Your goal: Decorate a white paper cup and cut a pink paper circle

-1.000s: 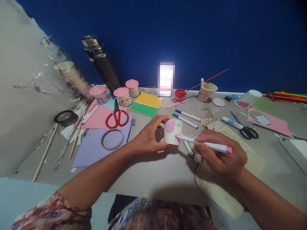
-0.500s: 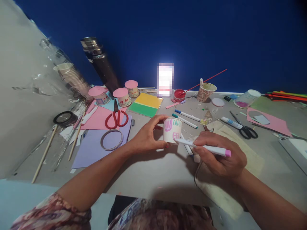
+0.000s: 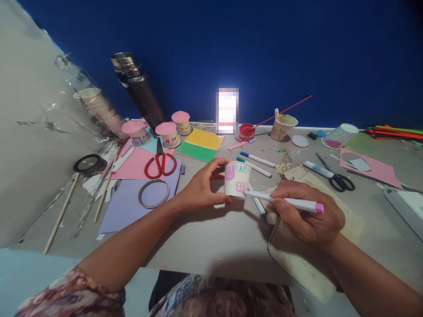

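My left hand grips a small white paper cup by its rim and base, holding it upside down above the table. Pink window and door shapes and green strokes are drawn on the cup's side. In my right hand is a white felt-tip pen with a pink end. Its tip touches or almost touches the cup beside the pink window. A blue marker and a green marker lie just behind the cup. Another marker lies partly hidden beneath the pen.
Red-handled scissors and a tape roll rest on coloured paper at left. Pink-topped cups stand behind, near a dark flask. Black-handled scissors and a glue tube lie right, by a cloth.
The pen tip has shifted slightly right along the cup, and my right hand has moved a little right with it. The cup has turned slightly; more of the pink window shows.
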### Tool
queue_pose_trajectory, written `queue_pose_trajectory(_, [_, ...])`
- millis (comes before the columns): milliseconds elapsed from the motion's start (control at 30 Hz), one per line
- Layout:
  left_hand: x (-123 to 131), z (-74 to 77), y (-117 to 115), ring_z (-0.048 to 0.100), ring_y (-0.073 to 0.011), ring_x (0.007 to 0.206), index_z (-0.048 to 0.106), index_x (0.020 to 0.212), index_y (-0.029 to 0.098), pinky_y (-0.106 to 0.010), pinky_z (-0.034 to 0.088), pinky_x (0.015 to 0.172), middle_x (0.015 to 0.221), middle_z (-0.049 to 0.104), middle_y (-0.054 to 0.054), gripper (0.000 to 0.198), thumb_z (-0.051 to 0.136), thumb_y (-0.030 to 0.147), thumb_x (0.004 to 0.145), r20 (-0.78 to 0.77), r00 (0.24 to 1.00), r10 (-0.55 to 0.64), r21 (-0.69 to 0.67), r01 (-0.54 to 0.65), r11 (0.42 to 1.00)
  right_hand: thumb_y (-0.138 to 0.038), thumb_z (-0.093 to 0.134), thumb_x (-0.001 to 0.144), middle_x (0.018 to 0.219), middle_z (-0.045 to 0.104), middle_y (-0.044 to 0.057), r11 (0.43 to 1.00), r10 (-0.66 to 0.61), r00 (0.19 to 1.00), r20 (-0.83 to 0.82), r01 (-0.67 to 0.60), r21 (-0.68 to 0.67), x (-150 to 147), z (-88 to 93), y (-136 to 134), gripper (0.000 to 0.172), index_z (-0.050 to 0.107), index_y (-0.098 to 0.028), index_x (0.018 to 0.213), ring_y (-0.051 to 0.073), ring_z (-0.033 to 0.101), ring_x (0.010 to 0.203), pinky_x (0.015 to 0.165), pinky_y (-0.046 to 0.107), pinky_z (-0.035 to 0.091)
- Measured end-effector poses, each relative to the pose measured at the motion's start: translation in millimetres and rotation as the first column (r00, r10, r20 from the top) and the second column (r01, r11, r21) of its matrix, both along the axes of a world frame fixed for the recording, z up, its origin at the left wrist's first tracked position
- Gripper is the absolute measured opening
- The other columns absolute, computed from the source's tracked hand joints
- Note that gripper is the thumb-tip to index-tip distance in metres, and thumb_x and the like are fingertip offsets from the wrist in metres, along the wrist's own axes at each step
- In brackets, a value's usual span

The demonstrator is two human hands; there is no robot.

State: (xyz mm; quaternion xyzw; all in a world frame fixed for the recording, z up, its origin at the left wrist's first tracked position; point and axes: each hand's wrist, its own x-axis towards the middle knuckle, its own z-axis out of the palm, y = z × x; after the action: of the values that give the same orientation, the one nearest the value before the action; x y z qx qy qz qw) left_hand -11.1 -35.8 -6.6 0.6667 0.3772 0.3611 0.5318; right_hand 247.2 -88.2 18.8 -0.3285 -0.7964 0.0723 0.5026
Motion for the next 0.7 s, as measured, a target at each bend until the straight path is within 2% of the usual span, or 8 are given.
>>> queue_pose_trajectory(333, [-1, -3.8, 2, 0.062, -0.0348, 0.14, 0.058, 0.137, 0.028, -0.055, 0.047, 0.121, 0.146, 0.064, -0.011, 0.081, 0.095, 0.02, 0.065, -0.003, 1.0, -0.012, 0.016, 0.012, 1.0, -0.008, 0.063, 0.093, 0.069, 0.071, -0.003, 1.0, -0.013, 1.0, -0.008, 0.013, -0.022, 3, -4.2, 0, 0.017, 0.069, -0.024, 0.093, 0.014, 0.068, 0.056, 0.053, 0.026, 0.05])
queue_pose_trajectory(567, [-2, -1.9, -1, 0.059, -0.0324, 0.139, 0.053, 0.143, 0.028, -0.054, 0.048, 0.119, 0.15, 0.058, -0.011, 0.08, 0.085, 0.019, 0.07, -0.157, 0.987, 0.026, 0.186, 0.003, 0.983, -0.009, 0.068, 0.092, 0.073, 0.074, -0.003, 0.995, -0.1, 0.99, -0.098, 0.098, -0.024, 6, -11.1, 1, 0.016, 0.072, -0.024, 0.094, 0.014, 0.07, 0.06, 0.058, 0.024, 0.053])
queue_pose_trajectory(700, [-2, -1.9, -2, 0.059, -0.0322, 0.138, 0.052, 0.144, 0.028, -0.052, 0.05, 0.117, 0.148, 0.058, -0.011, 0.079, 0.084, 0.02, 0.072, -0.166, 0.986, 0.019, 0.207, 0.016, 0.978, -0.01, 0.068, 0.091, 0.074, 0.076, -0.002, 0.996, -0.089, 0.991, -0.097, 0.085, -0.04, 3, -11.6, 2, 0.016, 0.074, -0.025, 0.095, 0.015, 0.071, 0.058, 0.055, 0.025, 0.054])
